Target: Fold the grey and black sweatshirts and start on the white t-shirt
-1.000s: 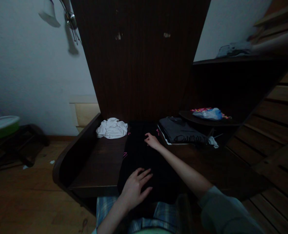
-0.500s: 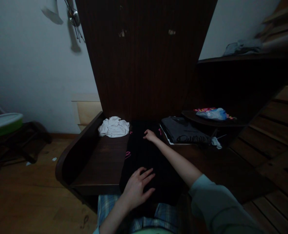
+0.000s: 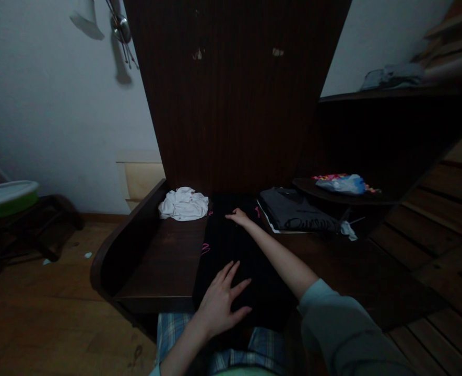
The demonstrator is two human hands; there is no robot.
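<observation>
A black garment (image 3: 231, 250) with pink printed marks lies in a long folded strip across the dark wooden desk, from its back down to the front edge. My left hand (image 3: 223, 303) rests on the near part, fingers spread and nothing held. Toward the far end, my right hand (image 3: 239, 216) touches the cloth with a finger stretched to the left; its other fingers are partly hidden. Left of the strip sits a crumpled white cloth (image 3: 184, 203). To the right lies a folded dark grey garment (image 3: 297, 209) with black lettering.
A dark wooden panel (image 3: 234, 104) rises behind the desk (image 3: 160, 261), whose left side has a raised curved edge (image 3: 129, 230). On a small right-hand shelf lies a blue-and-white plastic bag (image 3: 344, 184). A green tub (image 3: 11, 201) with a pale lid stands at the left.
My right hand has shifted slightly left on the black garment, its finger now stretched further. My left hand's fingers have spread and reach a little farther forward. The view has moved slightly.
</observation>
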